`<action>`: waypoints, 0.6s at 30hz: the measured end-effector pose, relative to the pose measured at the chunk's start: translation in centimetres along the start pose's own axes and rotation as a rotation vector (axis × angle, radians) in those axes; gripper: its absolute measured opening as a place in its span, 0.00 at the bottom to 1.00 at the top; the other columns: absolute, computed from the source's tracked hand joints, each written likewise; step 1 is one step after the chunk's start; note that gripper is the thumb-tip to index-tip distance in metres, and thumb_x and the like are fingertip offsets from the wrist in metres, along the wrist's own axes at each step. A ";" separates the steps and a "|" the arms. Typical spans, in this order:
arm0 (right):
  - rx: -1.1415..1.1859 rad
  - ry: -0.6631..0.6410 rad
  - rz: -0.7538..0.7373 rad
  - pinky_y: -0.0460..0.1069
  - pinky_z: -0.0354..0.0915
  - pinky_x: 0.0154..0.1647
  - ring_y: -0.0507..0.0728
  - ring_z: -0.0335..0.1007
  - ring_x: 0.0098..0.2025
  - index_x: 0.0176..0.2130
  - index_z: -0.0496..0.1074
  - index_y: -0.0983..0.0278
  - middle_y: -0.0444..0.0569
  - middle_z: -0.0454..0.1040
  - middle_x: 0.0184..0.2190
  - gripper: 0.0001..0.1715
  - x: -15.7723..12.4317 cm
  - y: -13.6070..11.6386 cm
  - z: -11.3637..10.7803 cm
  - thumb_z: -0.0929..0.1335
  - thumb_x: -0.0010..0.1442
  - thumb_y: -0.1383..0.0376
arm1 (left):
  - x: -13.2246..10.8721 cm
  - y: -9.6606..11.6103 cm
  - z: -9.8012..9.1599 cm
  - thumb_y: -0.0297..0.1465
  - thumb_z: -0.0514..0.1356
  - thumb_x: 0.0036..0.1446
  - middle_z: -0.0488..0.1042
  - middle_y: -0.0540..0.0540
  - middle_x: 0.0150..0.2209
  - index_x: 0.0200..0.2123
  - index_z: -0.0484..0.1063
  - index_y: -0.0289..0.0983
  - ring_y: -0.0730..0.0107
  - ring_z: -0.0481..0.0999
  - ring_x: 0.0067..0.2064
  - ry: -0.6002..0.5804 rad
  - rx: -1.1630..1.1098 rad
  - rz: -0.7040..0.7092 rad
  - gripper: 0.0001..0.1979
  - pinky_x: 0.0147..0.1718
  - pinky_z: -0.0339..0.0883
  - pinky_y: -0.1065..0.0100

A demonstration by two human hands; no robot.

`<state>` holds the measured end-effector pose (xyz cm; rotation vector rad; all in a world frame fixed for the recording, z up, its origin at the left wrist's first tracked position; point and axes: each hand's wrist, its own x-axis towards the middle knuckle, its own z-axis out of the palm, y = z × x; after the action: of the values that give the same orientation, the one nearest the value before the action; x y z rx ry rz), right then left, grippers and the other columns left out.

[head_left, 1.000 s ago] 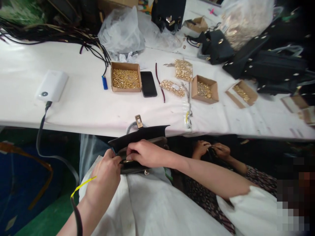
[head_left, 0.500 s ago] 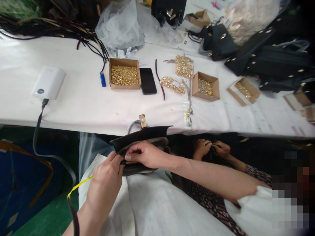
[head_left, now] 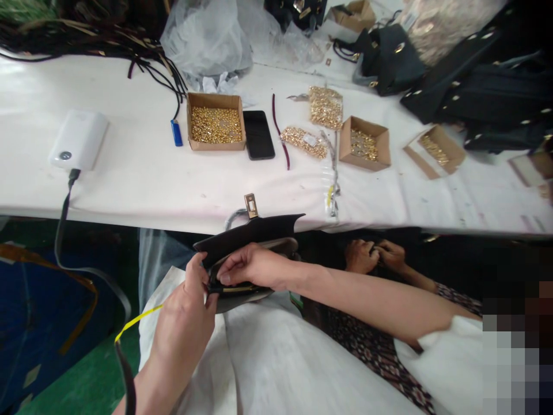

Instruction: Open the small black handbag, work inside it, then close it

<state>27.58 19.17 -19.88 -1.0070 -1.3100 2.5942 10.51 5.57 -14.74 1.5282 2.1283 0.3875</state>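
A black handbag (head_left: 259, 230) rests on my lap against the table edge, its flap raised. A gold clasp (head_left: 250, 205) sits at the flap's top, beside a plastic-wrapped handle (head_left: 234, 218). My left hand (head_left: 185, 305) grips the bag's left end, thumb and fingers closed on its edge. Inside the mouth, my right hand (head_left: 259, 266) has thumb and forefinger pinched together, just above a gold-toothed zipper (head_left: 237, 289). What the pinch holds is hidden.
On the white table (head_left: 142, 190) are a box of gold studs (head_left: 216, 144), a phone (head_left: 259, 136), a blue lighter (head_left: 177, 132), bagged gold parts (head_left: 325, 108) and a corded power bank (head_left: 80, 140). Another person's hands (head_left: 363, 257) work at the right. Black bags (head_left: 510, 109) lie far right.
My right hand has shifted slightly up and left, and more of the zipper shows below it. My left forefinger has lifted along the bag's edge. The camera view has shifted slightly.
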 end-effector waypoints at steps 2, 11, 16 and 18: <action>-0.018 -0.016 0.019 0.49 0.70 0.46 0.54 0.76 0.38 0.42 0.87 0.64 0.46 0.85 0.36 0.19 0.0 0.2 0.0 0.83 0.51 0.58 | -0.2 -0.3 0.2 0.27 0.60 0.62 0.80 0.48 0.44 0.71 0.55 0.43 0.52 0.84 0.41 0.014 -0.059 0.007 0.35 0.44 0.75 0.52; -0.015 -0.087 0.015 0.49 0.67 0.54 0.54 0.76 0.44 0.44 0.86 0.63 0.46 0.85 0.42 0.17 -0.1 0.8 0.5 0.81 0.60 0.54 | -1.1 -0.7 1.0 0.31 0.63 0.61 0.80 0.47 0.46 0.66 0.62 0.46 0.56 0.83 0.45 0.075 -0.252 -0.045 0.31 0.49 0.78 0.51; 0.046 -0.119 0.094 0.50 0.66 0.57 0.55 0.76 0.46 0.44 0.87 0.62 0.47 0.85 0.44 0.27 -0.1 0.5 0.4 0.84 0.53 0.48 | -1.4 -0.9 1.3 0.34 0.65 0.60 0.81 0.47 0.46 0.57 0.70 0.45 0.57 0.83 0.46 0.089 -0.351 -0.111 0.21 0.50 0.82 0.50; 0.052 -0.141 0.105 0.50 0.66 0.58 0.55 0.76 0.46 0.45 0.87 0.62 0.47 0.85 0.45 0.29 -0.1 0.5 0.4 0.85 0.52 0.47 | -1.6 -1.0 1.4 0.34 0.65 0.61 0.80 0.47 0.47 0.55 0.72 0.45 0.59 0.83 0.47 0.064 -0.407 -0.127 0.19 0.52 0.83 0.51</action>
<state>27.57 18.53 -20.05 -0.9238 -1.2429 2.8084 10.84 3.67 -16.06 1.1572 2.0231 0.7786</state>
